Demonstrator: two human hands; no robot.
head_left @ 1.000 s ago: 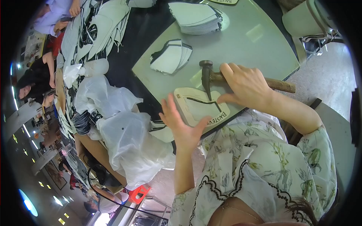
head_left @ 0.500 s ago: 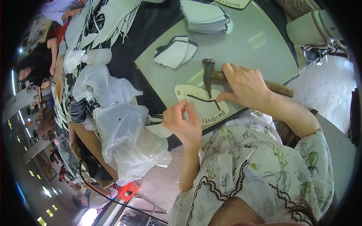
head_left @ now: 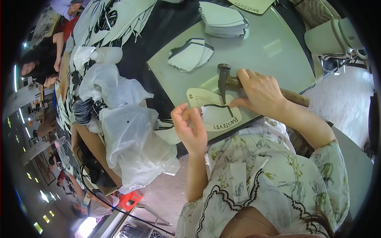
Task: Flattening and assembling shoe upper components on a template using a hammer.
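Observation:
My right hand is closed around the wooden handle of a hammer. The hammer's narrow end points down at the top edge of a cream template, a flat frame with marks on its rim. My right thumb reaches toward the template's upper right side. Inside the frame opening lies a white piece with a black upper edge. At its left end my left hand has curled fingers with the thumb against them. Whether those fingertips pinch the piece cannot be made out.
The pale green board carries a small group of white pieces and a taller stack. Another cream template lies at the far edge. Crumpled plastic bags sit to the left. A white container stands right. Other people work at far left.
My left hand has shifted slightly left, its fingers more curled. The piece in the opening shows whiter and its left edge is visible. My right hand keeps the hammer in nearly the same place.

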